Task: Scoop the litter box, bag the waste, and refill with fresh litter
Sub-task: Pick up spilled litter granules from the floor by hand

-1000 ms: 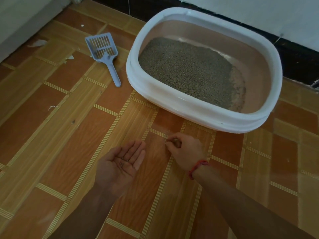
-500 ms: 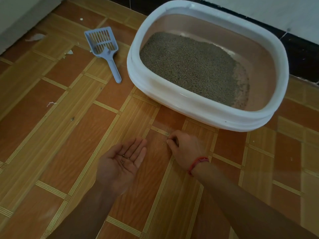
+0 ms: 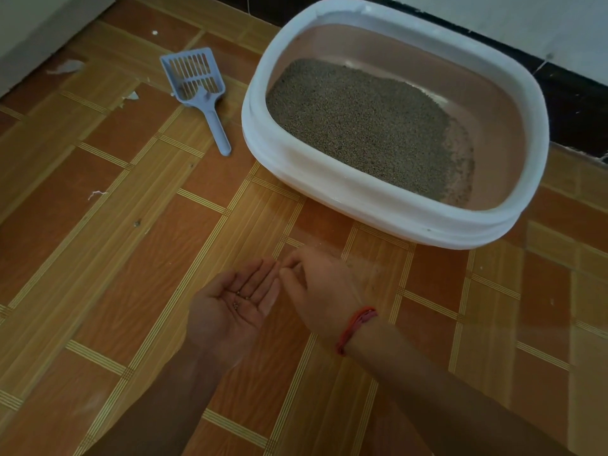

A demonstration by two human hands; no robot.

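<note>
A white litter box (image 3: 378, 207) with a pinkish inside stands on the floor at the upper right. Grey-brown litter (image 3: 358, 123) covers most of its bottom. A blue slotted scoop (image 3: 197, 82) lies on the floor to its left, handle toward me. My left hand (image 3: 227, 317) is held palm up in front of the box, and a few loose litter grains (image 3: 241, 296) rest in the palm. My right hand (image 3: 324, 291), with a red thread at the wrist, is beside the left fingertips. Its thumb and forefinger pinch together on a tiny grain, blurred by motion.
The floor (image 3: 131, 291) is brown wood-pattern vinyl with small scraps and specks at the left (image 3: 97, 193). A dark skirting and pale wall (image 3: 575, 103) run behind the box. A grey edge (image 3: 39, 37) borders the far left.
My right hand has lifted from the floor in front of the box and moved left to my left hand's fingertips. The left palm stays up with grains in it.
</note>
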